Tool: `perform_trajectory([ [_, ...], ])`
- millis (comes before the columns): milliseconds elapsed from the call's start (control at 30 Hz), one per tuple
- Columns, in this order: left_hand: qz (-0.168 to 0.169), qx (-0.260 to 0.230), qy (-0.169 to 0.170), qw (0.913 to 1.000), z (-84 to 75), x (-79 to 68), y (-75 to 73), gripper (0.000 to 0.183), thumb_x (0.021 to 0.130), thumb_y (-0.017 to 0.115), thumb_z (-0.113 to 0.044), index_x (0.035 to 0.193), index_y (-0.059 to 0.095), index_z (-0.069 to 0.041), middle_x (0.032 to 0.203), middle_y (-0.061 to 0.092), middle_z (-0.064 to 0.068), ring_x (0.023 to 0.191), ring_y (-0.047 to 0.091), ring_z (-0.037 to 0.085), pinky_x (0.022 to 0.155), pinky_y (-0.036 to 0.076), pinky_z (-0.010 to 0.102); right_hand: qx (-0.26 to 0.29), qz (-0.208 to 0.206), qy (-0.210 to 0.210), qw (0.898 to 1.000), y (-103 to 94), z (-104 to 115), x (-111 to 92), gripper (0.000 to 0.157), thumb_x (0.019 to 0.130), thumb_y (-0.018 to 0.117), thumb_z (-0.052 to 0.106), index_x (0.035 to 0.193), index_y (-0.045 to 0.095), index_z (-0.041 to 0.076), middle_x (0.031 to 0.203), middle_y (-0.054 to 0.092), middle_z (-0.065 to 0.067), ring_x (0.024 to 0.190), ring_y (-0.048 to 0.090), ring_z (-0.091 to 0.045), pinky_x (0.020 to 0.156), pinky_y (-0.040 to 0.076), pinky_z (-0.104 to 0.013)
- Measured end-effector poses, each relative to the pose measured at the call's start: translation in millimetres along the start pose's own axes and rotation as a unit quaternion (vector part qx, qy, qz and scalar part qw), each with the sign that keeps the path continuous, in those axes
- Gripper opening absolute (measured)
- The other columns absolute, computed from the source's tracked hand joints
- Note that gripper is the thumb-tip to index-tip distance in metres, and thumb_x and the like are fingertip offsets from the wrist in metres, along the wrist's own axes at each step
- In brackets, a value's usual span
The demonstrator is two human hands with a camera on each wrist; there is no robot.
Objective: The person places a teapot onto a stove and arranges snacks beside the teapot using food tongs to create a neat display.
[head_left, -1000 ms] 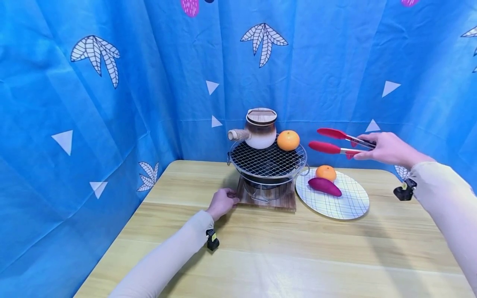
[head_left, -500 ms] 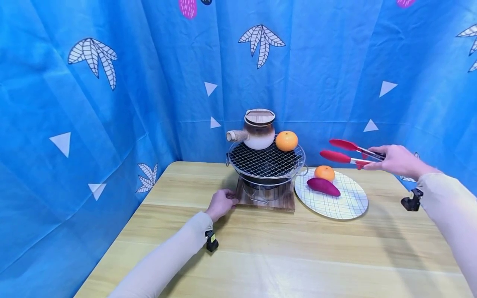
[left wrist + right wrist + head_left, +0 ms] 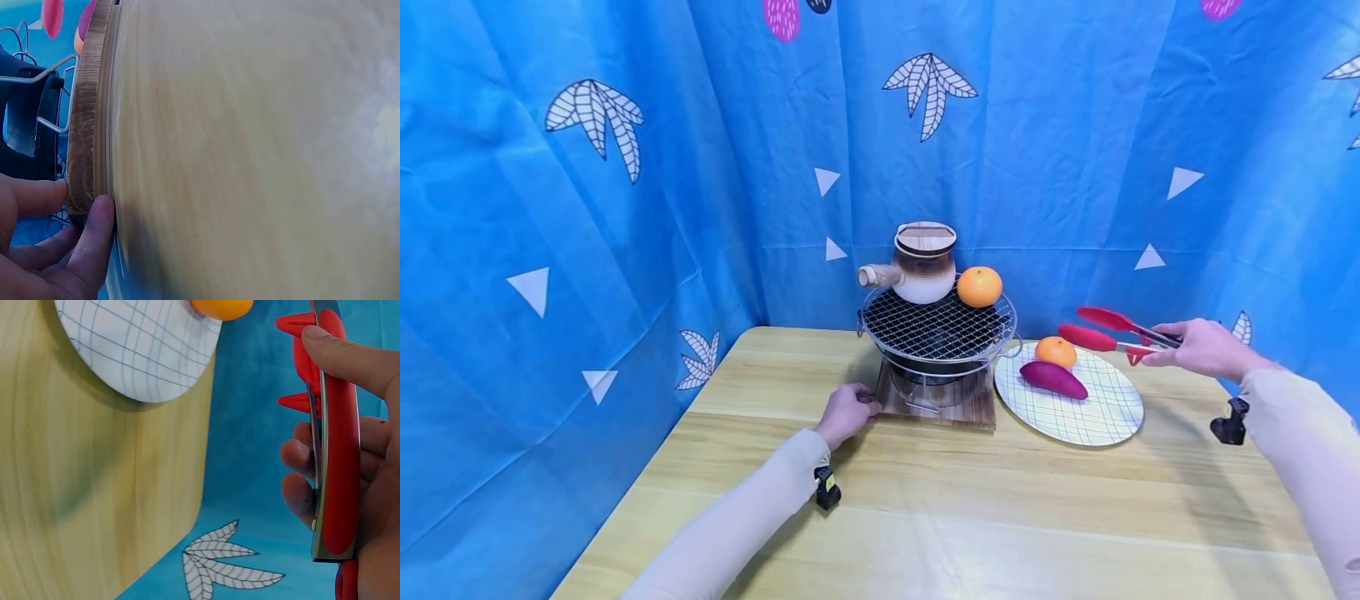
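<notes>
My left hand (image 3: 847,412) pinches the front left corner of the dark wooden board (image 3: 958,412), thumb and fingers on either face in the left wrist view. On that board stands a round tabletop grill (image 3: 936,332) with a wire mesh top. A small brown-and-white pot (image 3: 922,279) with a wooden lid and an orange (image 3: 980,287) sit on the mesh. My right hand (image 3: 1206,348) grips red-tipped tongs (image 3: 342,450) in the air above the right part of a checked plate (image 3: 1101,408). Nothing lies between the spread tong tips. A second orange (image 3: 1056,352) and a purple sweet potato (image 3: 1053,379) rest on the plate.
A light wooden table (image 3: 970,517) carries everything. Blue patterned curtain (image 3: 1037,150) hangs close behind the grill and along the left side. The pot's handle (image 3: 880,275) sticks out to the left, and a wire loop of the grill reaches over the plate's edge.
My right hand has carried the tongs down and to the right, away from the grill. The left hand stays at the board's corner, and both oranges and the sweet potato have not moved.
</notes>
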State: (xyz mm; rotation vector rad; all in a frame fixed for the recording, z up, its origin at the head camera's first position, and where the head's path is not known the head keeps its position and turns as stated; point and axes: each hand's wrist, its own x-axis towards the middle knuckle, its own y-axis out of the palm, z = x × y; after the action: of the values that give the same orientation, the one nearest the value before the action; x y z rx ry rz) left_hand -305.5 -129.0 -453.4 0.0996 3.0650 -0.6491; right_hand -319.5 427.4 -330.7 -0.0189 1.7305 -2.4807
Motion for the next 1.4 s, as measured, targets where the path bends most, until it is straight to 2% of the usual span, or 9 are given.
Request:
perform_trajectory([
  [233,-0.002,0.005,-0.001,1.0,0.1,0.8,0.5,0.031,0.089,0.07,-0.001,0.118,0.064,0.009,0.112,0.069,0.022,0.076,0.072,0.02,0.072,0.064,0.029,0.01,0.015,-0.002,1.0,10.6,-3.6,4.3,0.108,0.079,0.075,0.065,0.144,0.04,-0.013,0.115,0.063,-0.034,0.102,0.05,-0.046,0.068,0.045,-0.04],
  [433,-0.004,0.011,-0.001,0.9999,1.3,1.6,0.7,0.029,0.09,0.07,-0.002,0.117,0.064,0.009,0.113,0.069,0.022,0.076,0.072,0.019,0.071,0.064,0.029,0.002,0.016,-0.02,1.0,19.5,-5.4,9.6,0.098,0.082,0.076,0.057,0.142,0.043,-0.014,0.098,0.072,-0.016,0.1,0.055,-0.042,0.068,0.046,-0.037],
  [567,-0.004,0.021,0.006,0.9998,1.1,1.4,0.7,0.029,0.09,0.07,-0.002,0.116,0.065,0.009,0.112,0.069,0.022,0.075,0.072,0.019,0.07,0.063,0.029,-0.001,0.025,-0.021,0.999,23.9,-5.0,10.4,0.095,0.084,0.076,0.054,0.142,0.044,-0.014,0.08,0.069,-0.011,0.103,0.056,-0.045,0.069,0.048,-0.037],
  [633,-0.004,0.022,0.007,0.9997,1.4,1.4,0.7,0.029,0.09,0.07,-0.002,0.116,0.065,0.009,0.112,0.069,0.022,0.075,0.072,0.019,0.07,0.063,0.028,-0.004,0.025,-0.025,0.999,25.1,-4.5,10.5,0.094,0.084,0.076,0.053,0.141,0.044,-0.015,0.086,0.071,-0.017,0.107,0.055,-0.05,0.07,0.052,-0.042],
  [700,-0.005,0.023,0.01,0.9997,1.8,1.7,0.7,0.029,0.09,0.07,-0.002,0.116,0.065,0.009,0.111,0.07,0.021,0.074,0.072,0.019,0.07,0.063,0.028,-0.005,0.023,-0.027,0.999,26.1,-4.4,11.1,0.094,0.084,0.076,0.053,0.14,0.045,-0.015,0.103,0.071,-0.028,0.112,0.053,-0.055,0.073,0.055,-0.05],
  [800,-0.004,0.021,0.007,0.9997,2.1,1.8,0.7,0.029,0.09,0.07,-0.002,0.116,0.065,0.009,0.111,0.07,0.021,0.074,0.072,0.018,0.07,0.063,0.029,-0.01,0.022,-0.03,0.999,27.2,-4.7,12.4,0.094,0.084,0.076,0.053,0.139,0.045,-0.016,0.125,0.06,-0.038,0.116,0.05,-0.06,0.077,0.054,-0.061],
  [867,-0.005,0.019,0.006,0.9998,1.7,1.6,0.5,0.029,0.09,0.07,-0.002,0.116,0.065,0.009,0.111,0.07,0.021,0.074,0.072,0.019,0.071,0.063,0.029,-0.014,0.023,-0.027,0.999,28.1,-5.0,13.4,0.096,0.083,0.076,0.056,0.14,0.046,-0.015,0.131,0.054,-0.04,0.119,0.048,-0.062,0.079,0.054,-0.065],
  [1100,-0.005,0.008,0.003,1.0,2.1,1.2,1.2,0.03,0.089,0.07,0.0,0.116,0.064,0.01,0.109,0.07,0.022,0.077,0.073,0.022,0.071,0.064,0.03,-0.009,0.034,-0.027,0.999,32.2,-3.7,15.8,0.096,0.083,0.076,0.056,0.14,0.045,-0.014,0.136,0.047,-0.042,0.123,0.042,-0.065,0.084,0.05,-0.072],
  [1400,-0.011,0.011,0.001,0.9999,3.3,3.1,3.2,0.029,0.089,0.07,-0.001,0.116,0.065,0.009,0.106,0.071,0.02,0.076,0.072,0.019,0.071,0.064,0.029,-0.007,0.038,-0.026,0.999,33.8,-2.9,16.9,0.096,0.082,0.076,0.056,0.142,0.045,-0.013,0.137,0.047,-0.042,0.124,0.041,-0.064,0.084,0.05,-0.072],
])
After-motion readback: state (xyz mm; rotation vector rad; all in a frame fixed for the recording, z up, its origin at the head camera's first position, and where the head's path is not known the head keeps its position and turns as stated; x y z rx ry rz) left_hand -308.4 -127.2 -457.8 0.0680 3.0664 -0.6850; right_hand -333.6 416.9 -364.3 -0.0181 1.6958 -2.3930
